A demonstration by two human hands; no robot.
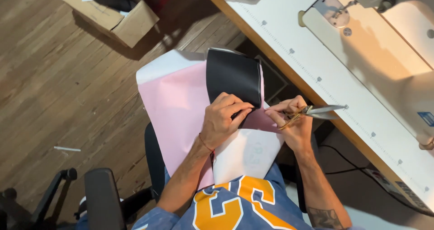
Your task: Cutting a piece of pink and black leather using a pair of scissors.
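Left hand [224, 117] pinches black fabric [233, 75]; right hand [294, 121] grips scissors [316, 111] beside it.

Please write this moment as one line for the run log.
left hand: pinches black fabric piece | right hand: holds gold-handled scissors | under: pink cloth sheet on lap | right: white sewing table

Open brown cardboard box [118, 18] on floor; blue machine label [426, 118].
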